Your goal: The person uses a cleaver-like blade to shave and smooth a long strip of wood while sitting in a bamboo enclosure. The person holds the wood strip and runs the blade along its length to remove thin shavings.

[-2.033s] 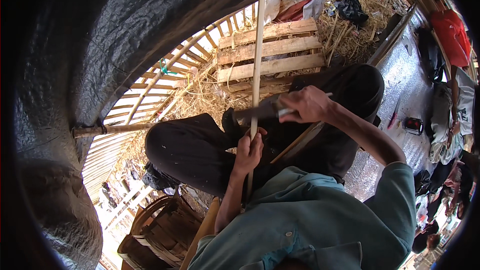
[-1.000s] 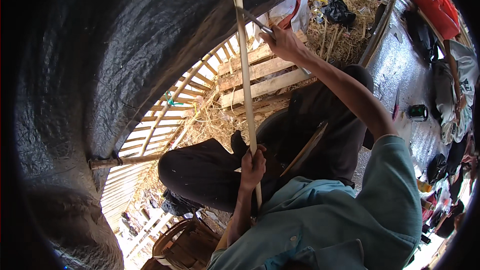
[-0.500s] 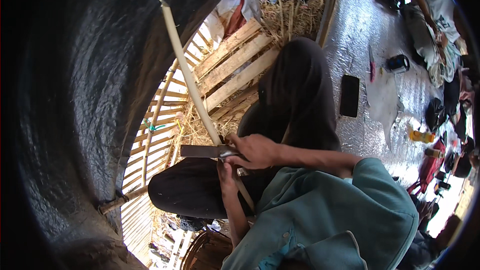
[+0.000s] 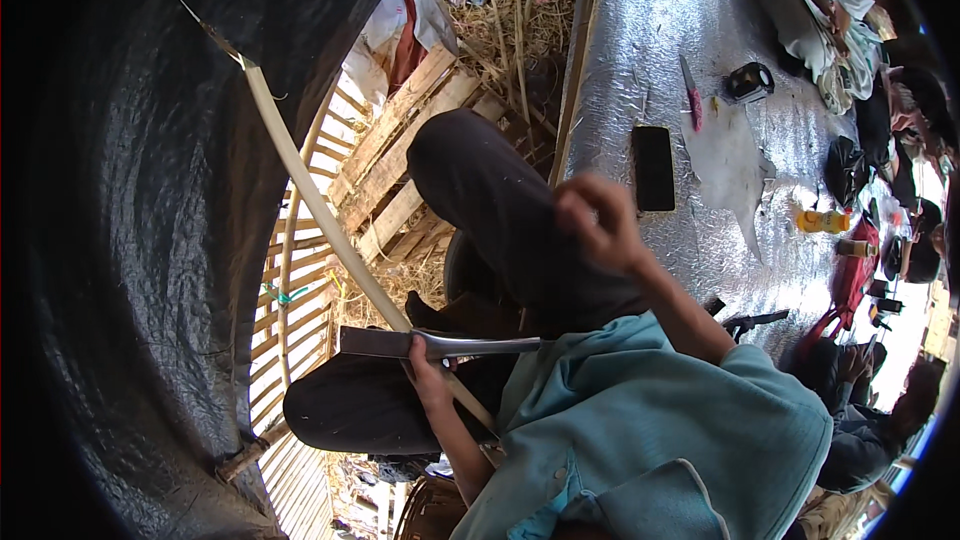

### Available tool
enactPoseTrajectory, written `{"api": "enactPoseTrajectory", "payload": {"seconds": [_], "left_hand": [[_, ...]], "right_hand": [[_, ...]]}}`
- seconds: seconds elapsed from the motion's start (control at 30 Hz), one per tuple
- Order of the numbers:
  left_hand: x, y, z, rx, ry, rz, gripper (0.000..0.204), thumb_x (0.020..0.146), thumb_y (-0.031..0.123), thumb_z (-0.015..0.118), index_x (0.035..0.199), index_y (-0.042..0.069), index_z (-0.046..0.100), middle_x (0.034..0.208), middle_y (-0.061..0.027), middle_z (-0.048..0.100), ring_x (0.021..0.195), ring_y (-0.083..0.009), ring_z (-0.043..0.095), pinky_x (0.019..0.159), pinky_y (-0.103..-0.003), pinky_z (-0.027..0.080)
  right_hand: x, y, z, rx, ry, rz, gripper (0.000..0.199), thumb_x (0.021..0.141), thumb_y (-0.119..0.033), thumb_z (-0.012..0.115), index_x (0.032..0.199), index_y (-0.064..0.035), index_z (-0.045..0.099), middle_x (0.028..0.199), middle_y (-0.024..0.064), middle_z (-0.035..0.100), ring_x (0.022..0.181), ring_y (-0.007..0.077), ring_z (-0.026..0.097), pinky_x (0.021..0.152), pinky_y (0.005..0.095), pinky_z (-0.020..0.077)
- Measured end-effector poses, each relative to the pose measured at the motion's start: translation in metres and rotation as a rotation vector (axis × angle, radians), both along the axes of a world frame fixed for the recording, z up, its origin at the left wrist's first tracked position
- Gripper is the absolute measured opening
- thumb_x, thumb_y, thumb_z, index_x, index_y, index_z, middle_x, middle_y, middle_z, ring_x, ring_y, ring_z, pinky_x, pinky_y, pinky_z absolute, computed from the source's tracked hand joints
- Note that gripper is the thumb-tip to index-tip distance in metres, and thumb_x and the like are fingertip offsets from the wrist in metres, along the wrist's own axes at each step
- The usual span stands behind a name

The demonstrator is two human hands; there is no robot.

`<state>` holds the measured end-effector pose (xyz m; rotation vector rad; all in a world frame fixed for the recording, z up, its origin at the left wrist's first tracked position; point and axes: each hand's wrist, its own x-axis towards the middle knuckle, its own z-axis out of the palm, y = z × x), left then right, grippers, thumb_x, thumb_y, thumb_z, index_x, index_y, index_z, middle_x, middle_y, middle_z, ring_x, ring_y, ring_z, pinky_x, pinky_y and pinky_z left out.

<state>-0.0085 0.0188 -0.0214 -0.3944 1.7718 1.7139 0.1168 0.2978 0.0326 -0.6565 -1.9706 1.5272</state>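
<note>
Bamboo strip (image 4: 320, 215) gripped by left hand (image 4: 428, 368) under blade (image 4: 400, 343).

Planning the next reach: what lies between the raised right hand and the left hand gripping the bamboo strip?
Head view: between the right hand and left hand on the bamboo strip lie the dark-trousered knee and the flat blade.

You wear a light teal shirt (image 4: 640, 430) of soft, creased cloth, with short sleeves that end above the elbow. Its collar is folded and shows a brighter blue lining near the neck. Your trousers (image 4: 500, 210) are black and loose, with small pale specks. Both forearms are bare, with no watch or gloves.
</note>
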Motion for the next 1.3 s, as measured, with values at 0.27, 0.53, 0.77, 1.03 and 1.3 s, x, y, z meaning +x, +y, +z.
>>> {"api": "enactPoseTrajectory", "payload": {"seconds": [0.27, 0.53, 0.77, 1.03, 1.3], "left_hand": [[0.003, 0.009, 0.013, -0.015, 0.011, 0.051, 0.027, 0.087, 0.034, 0.047, 0.084, 0.007, 0.048, 0.063, -0.0054, 0.050, 0.048, -0.0150, 0.048, 0.040, -0.026, 0.035], [0.002, 0.011, 0.013, -0.006, -0.001, 0.040, 0.024, 0.086, 0.033, 0.050, 0.085, 0.009, 0.048, 0.067, -0.0038, 0.051, 0.051, -0.0147, 0.049, 0.041, -0.027, 0.035], [0.001, 0.005, 0.005, 0.024, -0.040, 0.025, 0.029, 0.083, 0.031, 0.055, 0.094, 0.007, 0.044, 0.073, -0.0058, 0.050, 0.053, -0.0163, 0.050, 0.042, -0.027, 0.038], [0.003, 0.004, 0.006, -0.002, -0.022, 0.038, 0.023, 0.084, 0.033, 0.054, 0.086, 0.010, 0.049, 0.071, -0.0017, 0.052, 0.057, -0.0130, 0.051, 0.044, -0.026, 0.037], [0.005, 0.003, 0.007, 0.011, -0.014, 0.014, 0.023, 0.083, 0.031, 0.055, 0.088, 0.010, 0.050, 0.071, -0.0021, 0.052, 0.057, -0.0132, 0.051, 0.042, -0.026, 0.037]], "right_hand": [[0.106, 0.086, -0.137, 0.339, -1.153, -0.758, 0.097, 0.064, -0.056, 0.069, 0.128, 0.0051, 0.029, 0.119, 0.0309, 0.038, 0.109, 0.0452, 0.042, 0.091, 0.0500, 0.0360], [0.113, 0.108, -0.150, 0.205, -1.173, -0.669, 0.091, 0.059, -0.051, 0.075, 0.122, 0.0030, 0.037, 0.111, 0.0268, 0.051, 0.108, 0.0376, 0.048, 0.090, 0.0425, 0.0396], [0.100, 0.105, -0.153, 0.364, -0.823, -0.726, 0.045, 0.074, -0.039, 0.067, 0.087, 0.0033, 0.059, 0.081, 0.0195, 0.063, 0.077, 0.0323, 0.061, 0.069, 0.0403, 0.0459], [0.085, 0.088, -0.157, -0.239, -0.413, -0.631, 0.034, 0.089, -0.031, 0.051, 0.092, 0.0009, 0.062, 0.069, 0.0128, 0.059, 0.059, 0.0209, 0.054, 0.060, 0.0314, 0.0423], [0.054, 0.066, -0.146, 0.406, -0.944, -0.538, 0.052, 0.081, -0.042, 0.057, 0.124, -0.0118, 0.050, 0.115, 0.0270, 0.046, 0.108, 0.0384, 0.046, 0.089, 0.0449, 0.0382]]}}
